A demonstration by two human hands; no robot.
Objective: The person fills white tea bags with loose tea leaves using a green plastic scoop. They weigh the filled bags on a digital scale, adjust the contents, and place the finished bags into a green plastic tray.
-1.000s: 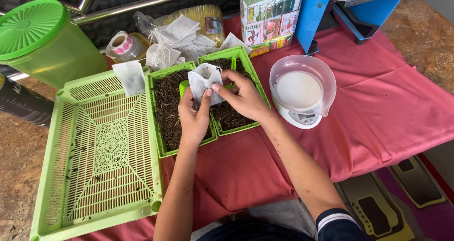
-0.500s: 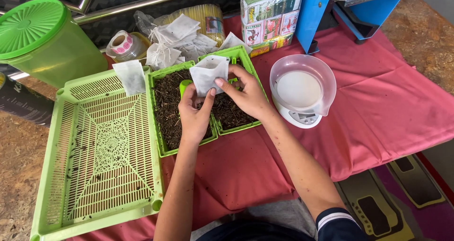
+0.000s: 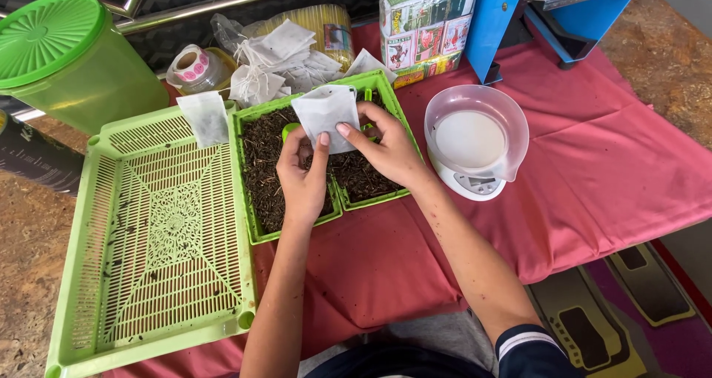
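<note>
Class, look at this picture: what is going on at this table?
A person holds a small white paper sachet in both hands, the left hand at its lower edge and the right hand at its side, above a green tray of dark loose leaves. Beside it lies a larger slotted green tray with one sachet resting on its far edge. More empty sachets are heaped behind, and a scale with a clear bowl stands to the right.

Colourful carton stack (image 3: 426,25) behind white sachet (image 3: 326,114)
</note>
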